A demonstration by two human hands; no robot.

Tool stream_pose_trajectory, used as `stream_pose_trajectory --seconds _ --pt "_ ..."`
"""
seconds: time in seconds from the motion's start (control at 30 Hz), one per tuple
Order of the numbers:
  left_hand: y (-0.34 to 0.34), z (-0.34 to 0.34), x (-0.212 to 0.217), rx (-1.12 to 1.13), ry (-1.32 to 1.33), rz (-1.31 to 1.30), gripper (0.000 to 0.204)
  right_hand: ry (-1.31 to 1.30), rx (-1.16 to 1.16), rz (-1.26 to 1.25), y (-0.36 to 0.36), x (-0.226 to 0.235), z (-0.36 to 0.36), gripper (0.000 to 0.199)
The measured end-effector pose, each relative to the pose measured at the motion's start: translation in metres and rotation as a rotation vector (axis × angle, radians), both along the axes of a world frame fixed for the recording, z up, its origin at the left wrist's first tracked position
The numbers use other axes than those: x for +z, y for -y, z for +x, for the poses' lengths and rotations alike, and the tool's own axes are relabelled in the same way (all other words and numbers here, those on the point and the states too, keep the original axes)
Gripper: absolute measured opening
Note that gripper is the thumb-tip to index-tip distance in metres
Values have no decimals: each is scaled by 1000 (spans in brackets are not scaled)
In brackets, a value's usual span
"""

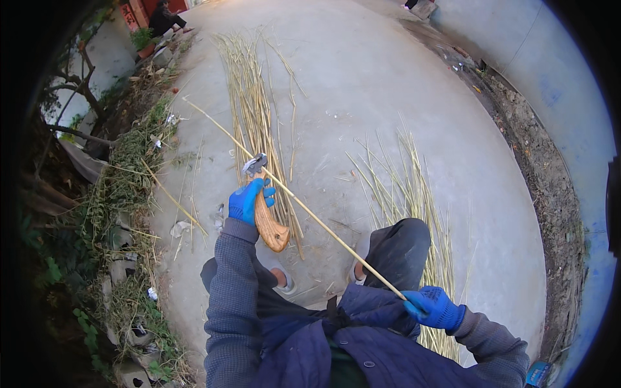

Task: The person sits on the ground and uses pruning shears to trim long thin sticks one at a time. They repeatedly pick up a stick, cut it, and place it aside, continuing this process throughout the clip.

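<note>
My left hand [243, 203], in a blue glove, is wrapped around a tool with a curved wooden handle [272, 227] and a notched metal head [255, 165]. A long, thin, pale stalk [336, 239] runs slantwise across the view and passes at the metal head; whether it sits in a notch is too small to tell. Its near end is gripped by my right hand [435, 308], also blue-gloved, beside my bent knee. The stalk's far end reaches up and left, over a long bundle of yellowish-brown stalks [249, 97] lying on the concrete.
A second heap of paler, greener stalks [420, 187] lies on the right, partly behind my knee. Dry weeds and rubble [132, 161] border the concrete ground on the left. A grey wall [563, 77] curves along the right. Far left, a person [163, 21] sits near a potted plant [145, 48].
</note>
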State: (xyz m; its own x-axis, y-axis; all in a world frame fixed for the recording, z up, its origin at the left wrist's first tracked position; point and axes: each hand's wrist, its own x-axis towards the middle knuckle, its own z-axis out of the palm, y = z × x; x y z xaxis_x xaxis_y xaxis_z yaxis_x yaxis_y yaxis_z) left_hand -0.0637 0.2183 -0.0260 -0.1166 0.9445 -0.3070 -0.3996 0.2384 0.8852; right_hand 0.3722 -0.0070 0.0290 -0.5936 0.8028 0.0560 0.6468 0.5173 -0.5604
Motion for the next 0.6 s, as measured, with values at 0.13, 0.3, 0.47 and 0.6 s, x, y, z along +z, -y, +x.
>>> stream_pose_trajectory --seconds 0.13,0.3,0.47,0.6 --pt "15 26 7 -7 20 1 42 -134 -43 -279 -25 6 -29 37" --pt "57 77 3 -151 16 -51 38 -287 -217 -642 -98 3 -109 29" --pt "58 65 -7 -119 66 -50 39 -218 -166 -413 -108 -1 -121 24" --pt "21 -11 -13 48 1 -75 48 -128 -34 -137 -54 5 -69 17"
